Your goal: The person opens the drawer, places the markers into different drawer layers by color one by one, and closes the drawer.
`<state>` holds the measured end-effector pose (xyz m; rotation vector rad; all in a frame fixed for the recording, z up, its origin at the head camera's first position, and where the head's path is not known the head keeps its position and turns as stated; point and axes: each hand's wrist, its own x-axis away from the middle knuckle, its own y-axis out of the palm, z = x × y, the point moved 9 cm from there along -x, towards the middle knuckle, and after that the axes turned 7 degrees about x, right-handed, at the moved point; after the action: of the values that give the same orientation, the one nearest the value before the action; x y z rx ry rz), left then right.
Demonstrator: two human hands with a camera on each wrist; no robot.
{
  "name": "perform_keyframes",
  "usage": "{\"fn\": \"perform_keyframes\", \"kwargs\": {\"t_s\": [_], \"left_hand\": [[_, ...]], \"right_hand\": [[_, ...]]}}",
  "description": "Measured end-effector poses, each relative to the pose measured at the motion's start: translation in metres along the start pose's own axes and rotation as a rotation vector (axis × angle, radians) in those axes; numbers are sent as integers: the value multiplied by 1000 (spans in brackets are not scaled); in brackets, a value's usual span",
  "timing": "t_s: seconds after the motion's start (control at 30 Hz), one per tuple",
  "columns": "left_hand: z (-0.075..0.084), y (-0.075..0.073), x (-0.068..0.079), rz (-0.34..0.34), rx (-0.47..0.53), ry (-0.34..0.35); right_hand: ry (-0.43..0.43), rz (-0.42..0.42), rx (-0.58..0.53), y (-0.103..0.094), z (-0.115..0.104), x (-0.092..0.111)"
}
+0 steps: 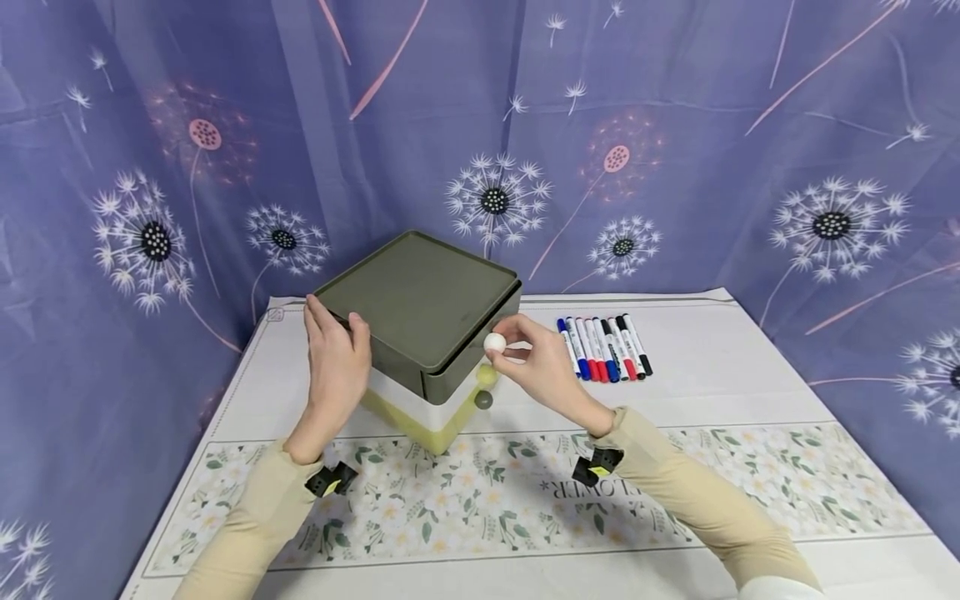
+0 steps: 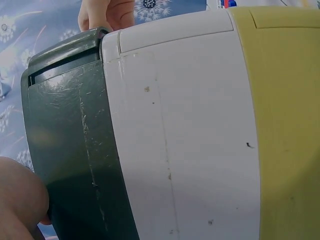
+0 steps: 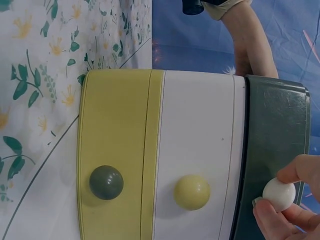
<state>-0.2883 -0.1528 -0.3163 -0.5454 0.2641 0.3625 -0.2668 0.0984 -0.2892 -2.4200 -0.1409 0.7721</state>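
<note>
A small three-drawer box (image 1: pixel 420 300) stands turned at an angle on the table, its tiers dark green, white and yellow from top down. My right hand (image 1: pixel 536 362) pinches the round white knob (image 3: pixel 279 194) of the dark green top drawer (image 3: pixel 272 135) between thumb and fingers. Below it are a yellow knob (image 3: pixel 192 192) on the white drawer and a dark green knob (image 3: pixel 106 182) on the yellow one. My left hand (image 1: pixel 336 367) rests against the opposite side of the top tier, fingers straight along its edge.
Several capped markers (image 1: pixel 603 348) in blue, red and black lie in a row right of the box. A flower-printed band (image 1: pixel 450 508) crosses the white table cover. A purple dandelion curtain (image 1: pixel 390 150) hangs close behind the box.
</note>
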Motion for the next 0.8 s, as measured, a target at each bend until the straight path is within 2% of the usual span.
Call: {"fn": "perform_keyframes", "kwargs": {"t_s": [0.47,0.7,0.8], "left_hand": [[-1,0,3,6,-14,-8],[1,-2,1,33,-20,7],[1,-2,1,40,-19,11]], "right_hand": [[17,-17,-20,2,6,4],[22,-2,-35,7,34,4],[14,4,-27,5,37,5]]}}
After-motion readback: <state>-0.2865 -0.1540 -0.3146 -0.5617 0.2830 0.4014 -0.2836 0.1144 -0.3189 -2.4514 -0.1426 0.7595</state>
